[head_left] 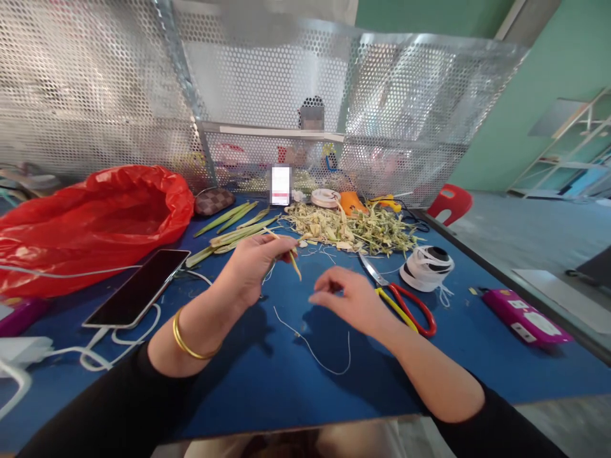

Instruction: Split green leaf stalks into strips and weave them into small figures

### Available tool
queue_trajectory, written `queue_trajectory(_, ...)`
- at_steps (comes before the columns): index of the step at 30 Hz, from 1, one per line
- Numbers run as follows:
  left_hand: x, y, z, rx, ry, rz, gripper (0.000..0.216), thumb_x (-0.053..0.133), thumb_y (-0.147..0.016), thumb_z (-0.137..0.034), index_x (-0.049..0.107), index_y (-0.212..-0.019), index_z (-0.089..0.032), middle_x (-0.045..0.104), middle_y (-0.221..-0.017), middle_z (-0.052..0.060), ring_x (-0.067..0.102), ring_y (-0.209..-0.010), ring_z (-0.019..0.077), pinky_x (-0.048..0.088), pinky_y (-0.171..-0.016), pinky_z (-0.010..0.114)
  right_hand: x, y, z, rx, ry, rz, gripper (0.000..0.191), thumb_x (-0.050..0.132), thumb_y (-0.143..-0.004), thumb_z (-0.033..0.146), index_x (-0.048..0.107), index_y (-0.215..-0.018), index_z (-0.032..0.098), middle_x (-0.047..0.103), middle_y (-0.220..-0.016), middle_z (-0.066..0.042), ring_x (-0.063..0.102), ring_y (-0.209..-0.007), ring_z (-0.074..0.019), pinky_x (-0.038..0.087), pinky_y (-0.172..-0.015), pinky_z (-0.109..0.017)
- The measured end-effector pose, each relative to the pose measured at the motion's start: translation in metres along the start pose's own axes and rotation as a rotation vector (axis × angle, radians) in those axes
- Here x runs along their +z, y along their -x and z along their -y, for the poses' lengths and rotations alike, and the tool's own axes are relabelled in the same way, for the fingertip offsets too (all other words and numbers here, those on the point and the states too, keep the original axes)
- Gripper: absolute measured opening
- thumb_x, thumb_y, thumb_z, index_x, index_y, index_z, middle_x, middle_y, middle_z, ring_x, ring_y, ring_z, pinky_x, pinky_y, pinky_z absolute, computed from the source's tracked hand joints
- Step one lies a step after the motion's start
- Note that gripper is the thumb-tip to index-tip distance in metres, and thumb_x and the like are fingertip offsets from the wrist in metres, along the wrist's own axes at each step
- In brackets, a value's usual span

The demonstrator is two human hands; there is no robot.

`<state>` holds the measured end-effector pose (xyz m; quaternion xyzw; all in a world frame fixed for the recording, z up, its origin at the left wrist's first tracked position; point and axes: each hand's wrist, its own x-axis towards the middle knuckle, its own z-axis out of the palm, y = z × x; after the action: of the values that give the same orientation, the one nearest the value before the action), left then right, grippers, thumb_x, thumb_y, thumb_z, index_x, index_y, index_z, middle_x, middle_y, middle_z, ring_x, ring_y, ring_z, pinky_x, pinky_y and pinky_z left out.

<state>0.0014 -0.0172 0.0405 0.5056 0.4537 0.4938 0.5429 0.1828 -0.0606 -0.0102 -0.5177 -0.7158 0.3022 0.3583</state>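
My left hand [262, 257] is closed in a pinch around a thin yellowish plant strip [296, 267], whose tip points down to the right. A little to its right, my right hand [351, 296] hovers over the table with curled fingers and the thumb apart from them; I see nothing in it. Below both hands a loose white thread [317, 359] curves across the blue table [296, 401]. Long green leaf strips [229, 216] lie beyond my left hand. Scissors [405, 305] with red and yellow handles rest beside my right wrist.
Shredded plant pieces [348, 229] form a pile at the back. A white thread spool [426, 268] and a purple packet [525, 316] are right. A red plastic bag [105, 222], a phone [140, 289] and white cables [71, 351] are left. Perforated metal sheeting [267, 70] stands behind.
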Motion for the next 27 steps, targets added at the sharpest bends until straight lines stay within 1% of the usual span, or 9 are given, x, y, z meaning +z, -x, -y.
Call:
queue_trajectory(4,-0.017,0.000,-0.010,-0.021,0.101,-0.101,0.014,0.074,-0.059,-0.027,0.064,-0.057,-0.016,0.062,-0.061,0.001,0.054,-0.060,0.0104,0.044,-0.059,0.022,0.015,0.015,0.013,-0.055,0.312,0.245,0.029,0.081,-0.060,0.040,0.063,-0.069,0.019,0.059,-0.074,0.001,0.054,-0.064,-0.0133,0.038,-0.065,-0.028)
queue_trajectory(9,-0.030,0.008,0.004,-0.168,0.084,-0.101,0.018,0.073,-0.061,-0.031,0.067,-0.064,-0.014,0.064,-0.064,0.002,0.054,-0.056,0.0093,0.036,-0.046,0.019,0.029,0.024,0.015,-0.011,0.399,0.325,0.011,0.068,-0.074,0.015,0.061,-0.066,0.019,0.062,-0.075,0.002,0.056,-0.069,-0.0122,0.034,-0.075,-0.030)
queue_trajectory(12,-0.029,0.012,0.012,-0.236,0.082,-0.073,0.019,0.072,-0.062,-0.031,0.068,-0.065,-0.013,0.067,-0.067,0.004,0.055,-0.058,0.0093,0.035,-0.046,0.018,0.028,0.020,0.011,0.051,0.191,0.285,0.010,0.062,-0.076,0.016,0.057,-0.068,0.018,0.062,-0.074,0.000,0.057,-0.072,-0.0142,0.038,-0.072,-0.028)
queue_trajectory(16,-0.024,0.017,0.017,-0.263,0.122,0.023,0.018,0.071,-0.064,-0.029,0.071,-0.069,-0.012,0.071,-0.078,0.007,0.054,-0.059,0.0080,0.034,-0.045,0.016,0.017,0.002,0.013,0.319,-0.490,0.226,0.019,0.059,-0.079,0.032,0.048,-0.072,0.019,0.063,-0.072,-0.001,0.063,-0.069,-0.0151,0.047,-0.074,-0.032)
queue_trajectory(18,-0.021,0.019,0.020,-0.269,0.138,0.083,0.019,0.070,-0.065,-0.029,0.072,-0.071,-0.011,0.070,-0.083,0.008,0.052,-0.059,0.0069,0.034,-0.045,0.016,0.011,-0.011,0.017,0.426,-0.690,0.221,0.026,0.066,-0.073,0.037,0.048,-0.073,0.018,0.059,-0.066,0.003,0.061,-0.057,-0.0120,0.050,-0.069,-0.032)
queue_trajectory(21,-0.017,0.020,0.025,-0.315,0.191,0.129,0.020,0.071,-0.065,-0.028,0.073,-0.073,-0.010,0.067,-0.075,0.006,0.053,-0.059,0.0070,0.035,-0.044,0.015,0.005,-0.030,0.022,0.430,-0.749,0.268,0.028,0.071,-0.067,0.035,0.051,-0.073,0.018,0.051,-0.060,0.007,0.042,-0.040,-0.0037,0.044,-0.048,-0.023)
queue_trajectory(23,-0.015,0.020,0.028,-0.379,0.256,0.140,0.016,0.070,-0.066,-0.024,0.072,-0.072,-0.010,0.063,-0.066,0.003,0.054,-0.058,0.0073,0.039,-0.046,0.015,0.006,-0.037,0.022,0.399,-0.723,0.293,0.026,0.070,-0.069,0.034,0.051,-0.073,0.017,0.048,-0.057,0.008,0.029,-0.035,-0.0008,0.027,-0.036,-0.016)
queue_trajectory(25,-0.013,0.019,0.031,-0.448,0.326,0.166,0.011,0.070,-0.065,-0.020,0.071,-0.071,-0.010,0.061,-0.061,0.001,0.054,-0.056,0.0071,0.043,-0.051,0.016,0.009,-0.038,0.019,0.359,-0.645,0.256,0.024,0.067,-0.072,0.035,0.051,-0.073,0.017,0.046,-0.055,0.008,0.022,-0.035,-0.0004,0.013,-0.035,-0.017)
queue_trajectory(27,-0.012,0.018,0.034,-0.502,0.363,0.216,0.011,0.070,-0.065,-0.020,0.071,-0.071,-0.010,0.063,-0.064,0.002,0.056,-0.057,0.0077,0.047,-0.057,0.017,0.013,-0.035,0.014,0.304,-0.529,0.198,0.021,0.063,-0.077,0.036,0.053,-0.073,0.017,0.045,-0.054,0.008,0.022,-0.036,-0.0012,0.011,-0.036,-0.018)
